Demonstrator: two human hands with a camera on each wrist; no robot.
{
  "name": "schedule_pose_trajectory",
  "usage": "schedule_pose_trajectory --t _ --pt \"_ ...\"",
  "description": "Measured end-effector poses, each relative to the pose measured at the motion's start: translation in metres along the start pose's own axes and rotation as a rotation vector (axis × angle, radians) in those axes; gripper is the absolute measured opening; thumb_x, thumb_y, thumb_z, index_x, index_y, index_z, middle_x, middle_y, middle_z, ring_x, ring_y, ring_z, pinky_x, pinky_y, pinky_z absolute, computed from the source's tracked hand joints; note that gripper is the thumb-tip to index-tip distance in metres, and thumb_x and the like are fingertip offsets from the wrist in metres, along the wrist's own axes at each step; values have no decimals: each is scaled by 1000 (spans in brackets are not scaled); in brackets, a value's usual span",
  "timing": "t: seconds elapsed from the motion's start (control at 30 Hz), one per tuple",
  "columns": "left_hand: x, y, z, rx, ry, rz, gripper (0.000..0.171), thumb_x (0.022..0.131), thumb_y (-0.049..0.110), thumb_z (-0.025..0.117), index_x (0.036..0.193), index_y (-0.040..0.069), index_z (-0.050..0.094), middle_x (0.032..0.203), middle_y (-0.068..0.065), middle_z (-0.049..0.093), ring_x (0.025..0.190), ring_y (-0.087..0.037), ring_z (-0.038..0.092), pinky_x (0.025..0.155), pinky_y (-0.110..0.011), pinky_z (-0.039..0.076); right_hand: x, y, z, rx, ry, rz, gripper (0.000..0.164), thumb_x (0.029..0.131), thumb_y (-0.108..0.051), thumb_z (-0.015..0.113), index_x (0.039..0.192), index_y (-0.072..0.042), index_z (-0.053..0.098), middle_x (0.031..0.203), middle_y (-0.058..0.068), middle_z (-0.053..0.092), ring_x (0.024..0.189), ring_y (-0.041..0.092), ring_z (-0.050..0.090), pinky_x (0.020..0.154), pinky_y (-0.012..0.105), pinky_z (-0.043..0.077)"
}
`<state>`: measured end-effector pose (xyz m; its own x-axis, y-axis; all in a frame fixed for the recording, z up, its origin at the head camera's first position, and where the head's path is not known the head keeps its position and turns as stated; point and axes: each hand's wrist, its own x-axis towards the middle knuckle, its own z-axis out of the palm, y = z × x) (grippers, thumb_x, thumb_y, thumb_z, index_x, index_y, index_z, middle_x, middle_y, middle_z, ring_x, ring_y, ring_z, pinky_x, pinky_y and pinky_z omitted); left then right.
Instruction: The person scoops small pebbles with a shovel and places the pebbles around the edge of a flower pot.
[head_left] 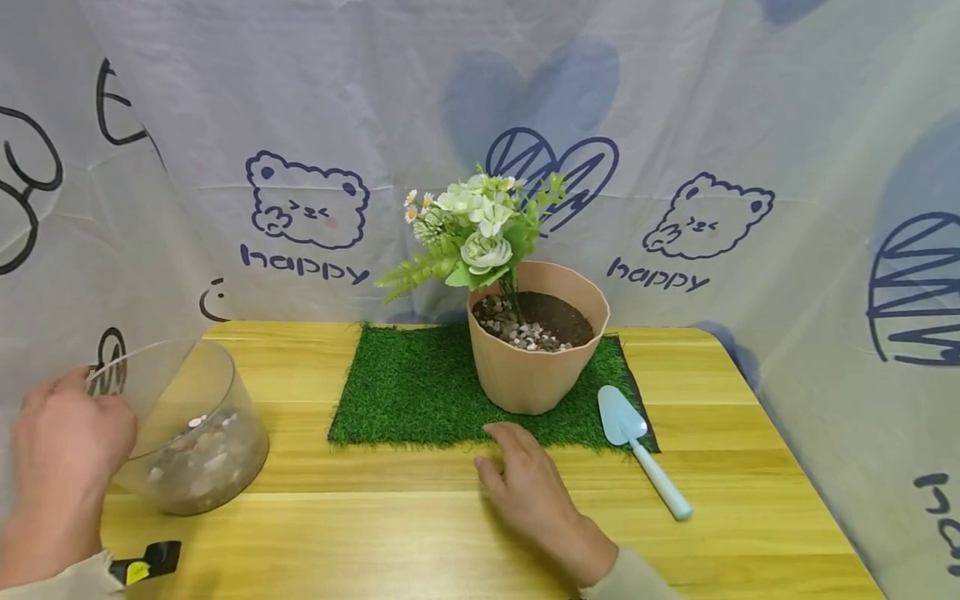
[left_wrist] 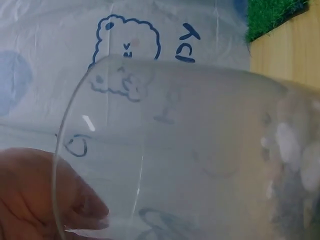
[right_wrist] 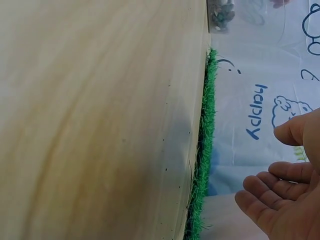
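Observation:
My left hand (head_left: pixel 75 433) pinches the rim of a clear plastic tub (head_left: pixel 251 417) at the table's left, with the thumb on one side of the wall. Pale and grey pebbles (head_left: pixel 206 458) lie in the tub's bottom. In the left wrist view the tub's transparent wall (left_wrist: pixel 200 130) fills much of the picture. My right hand (head_left: pixel 528 487), its fingers loosely bent and holding nothing, hovers by the front edge of a green turf mat (head_left: pixel 412 392). Just beyond it stands a peach flowerpot (head_left: pixel 532 379) with soil, pebbles and white-green flowers (head_left: pixel 487 225).
A light blue trowel (head_left: pixel 652 467) lies right of the pot, its blade on the mat and handle on the wooden table (head_left: pixel 337 533). A printed white cloth (head_left: pixel 420 100) hangs behind and at both sides. A black strap (head_left: pixel 161 558) shows at my left wrist.

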<state>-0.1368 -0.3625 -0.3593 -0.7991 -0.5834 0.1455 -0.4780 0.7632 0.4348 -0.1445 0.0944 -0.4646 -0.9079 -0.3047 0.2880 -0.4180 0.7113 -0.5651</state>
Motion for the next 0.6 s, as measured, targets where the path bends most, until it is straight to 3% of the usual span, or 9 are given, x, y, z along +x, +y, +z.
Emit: schedule_pose_trajectory --t 0.17,0.3,0.4,0.6 --pt "5 -5 -2 33 -69 -57 74 90 5 32 159 -17 17 150 -48 33 133 -65 36 109 -71 36 -1 0 0 -4 7 0 45 101 -22 68 140 1 62 139 18 65 128 36 63 108 53 52" --pt "12 -13 -1 77 -56 -48 74 86 4 35 156 -18 25 143 -48 41 122 -65 47 98 -69 43 -1 1 1 -8 10 2 45 101 -22 68 140 1 62 140 18 65 129 36 62 108 53 52" --pt "16 -19 0 66 -40 -56 73 82 2 33 152 -18 33 144 -46 44 120 -62 50 96 -67 44 -1 3 1 -22 20 2 45 101 -22 68 139 1 62 139 18 65 128 36 62 107 53 53" --pt "17 -23 4 -28 -51 -135 59 94 0 26 148 -16 44 150 -40 44 132 -57 47 105 -64 44 -1 6 -1 -47 55 -7 45 100 -23 69 138 1 63 137 18 66 127 35 63 107 52 53"
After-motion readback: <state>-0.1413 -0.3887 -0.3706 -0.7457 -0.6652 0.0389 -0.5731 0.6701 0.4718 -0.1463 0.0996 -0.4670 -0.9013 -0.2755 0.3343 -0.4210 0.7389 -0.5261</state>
